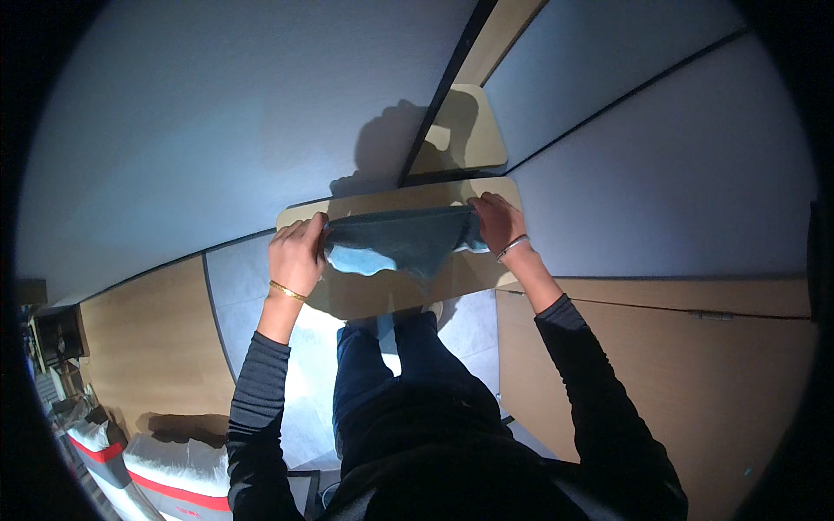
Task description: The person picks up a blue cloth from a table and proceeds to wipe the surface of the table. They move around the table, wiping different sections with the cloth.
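A thin grey-blue cloth [397,234] is stretched between my two hands above a light wooden board or tabletop [365,299] with rounded corners. Its upper edge is nearly straight, and its lower edge sags to a point near the middle. At the cloth's left end, my left hand [298,254] grips a corner between thumb and fingers; a gold-coloured bracelet is on that wrist. My right hand [496,223], with a silver-coloured bangle at the wrist, pinches the right end. Part of the cloth at the left is brightly lit. Whether it touches the board cannot be told.
Grey-blue panels [195,143] rise behind the board, meeting others [664,163] at the right. A smaller rounded wooden surface [475,130] shows in the corner. Wooden panels [625,365] lie to the right. White, grey and red packages [179,469] lie at lower left, and grey floor tiles [306,391] lie below.
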